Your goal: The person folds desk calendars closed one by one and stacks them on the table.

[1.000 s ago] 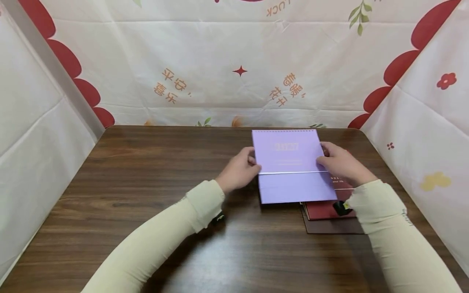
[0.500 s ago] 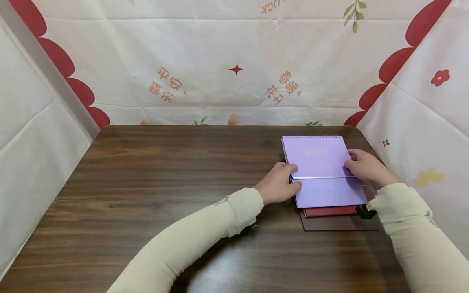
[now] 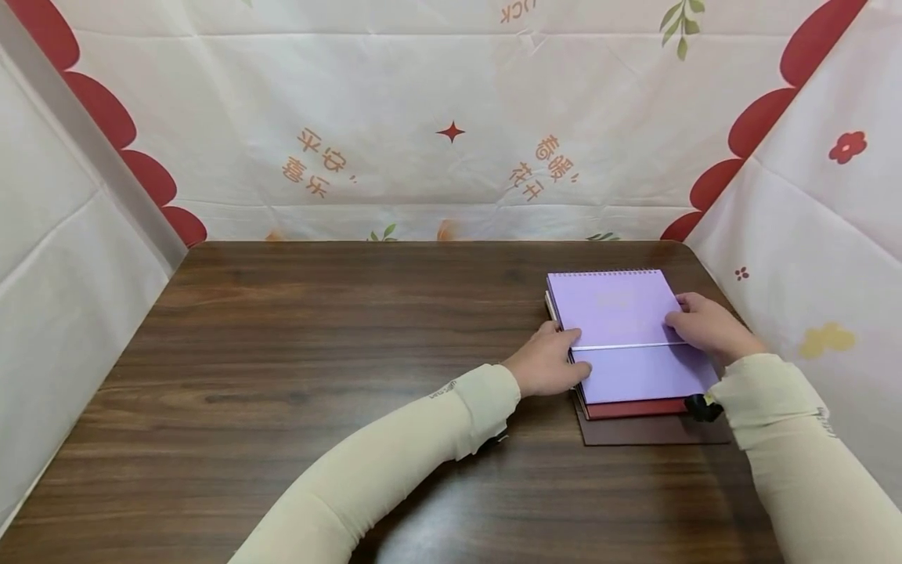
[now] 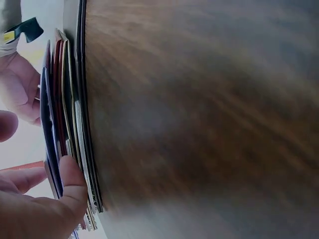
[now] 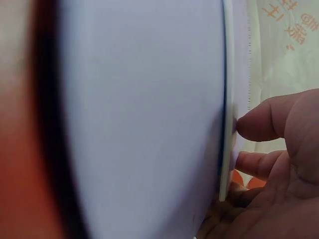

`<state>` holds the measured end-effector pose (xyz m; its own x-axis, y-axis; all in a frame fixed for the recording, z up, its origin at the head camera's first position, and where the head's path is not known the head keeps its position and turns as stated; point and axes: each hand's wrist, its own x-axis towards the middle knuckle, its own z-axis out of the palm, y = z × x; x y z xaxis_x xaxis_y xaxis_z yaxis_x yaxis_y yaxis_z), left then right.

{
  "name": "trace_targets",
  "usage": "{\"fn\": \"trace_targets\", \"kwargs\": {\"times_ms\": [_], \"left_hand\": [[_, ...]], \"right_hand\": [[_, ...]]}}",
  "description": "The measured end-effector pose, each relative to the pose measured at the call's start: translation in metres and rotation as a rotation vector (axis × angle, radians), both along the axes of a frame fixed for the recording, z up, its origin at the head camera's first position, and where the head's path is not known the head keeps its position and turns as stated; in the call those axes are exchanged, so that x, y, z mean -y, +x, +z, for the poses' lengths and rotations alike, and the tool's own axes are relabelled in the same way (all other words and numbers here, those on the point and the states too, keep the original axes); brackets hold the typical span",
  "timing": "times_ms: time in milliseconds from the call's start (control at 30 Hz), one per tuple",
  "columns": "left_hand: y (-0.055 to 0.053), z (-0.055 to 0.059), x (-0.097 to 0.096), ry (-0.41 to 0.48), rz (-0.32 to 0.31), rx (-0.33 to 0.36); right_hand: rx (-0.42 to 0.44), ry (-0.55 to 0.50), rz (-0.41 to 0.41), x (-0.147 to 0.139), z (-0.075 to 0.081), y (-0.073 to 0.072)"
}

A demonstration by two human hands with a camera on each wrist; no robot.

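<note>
A purple spiral-bound desk calendar (image 3: 620, 321) with a white band across it lies on top of a stack at the right of the table. My left hand (image 3: 543, 364) grips its left edge, fingertips over the cover. At the opposite edge, my right hand (image 3: 712, 325) pinches it, thumb on the cover and fingers at the side. Below it show a red calendar (image 3: 634, 410) and a dark brown cover (image 3: 655, 431). In the left wrist view, one finger (image 4: 72, 181) lies along the side of the layered stack (image 4: 67, 89).
The dark wood table (image 3: 317, 352) extends to the left and front of the stack. A white printed cloth (image 3: 387, 102) with red scallops hangs behind it and along both sides. A black wrist device (image 3: 703, 407) sits below my right cuff.
Both hands have carried the purple desk calendar to the right and lowered it onto the red and brown ones. Over the last half second it has slid slightly toward me.
</note>
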<state>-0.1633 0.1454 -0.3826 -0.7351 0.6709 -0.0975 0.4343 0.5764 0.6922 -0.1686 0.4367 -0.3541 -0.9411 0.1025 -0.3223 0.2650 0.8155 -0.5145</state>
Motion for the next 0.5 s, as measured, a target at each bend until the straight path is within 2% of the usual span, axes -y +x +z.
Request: {"fn": "trace_targets", "kwargs": {"times_ms": [233, 400, 500], "left_hand": [[-0.0002, 0.0009, 0.0011, -0.011, -0.028, 0.006], [-0.0040, -0.0006, 0.0009, 0.003, -0.032, 0.002], [-0.0068, -0.0027, 0.0041, 0.025, -0.031, -0.001]], "right_hand": [[-0.009, -0.022, -0.018, 0.0009, -0.0064, 0.0000], [0.001, -0.028, -0.026, 0.0019, -0.0034, 0.0007], [-0.014, 0.007, 0.006, 0.0017, 0.0011, 0.0035]]}}
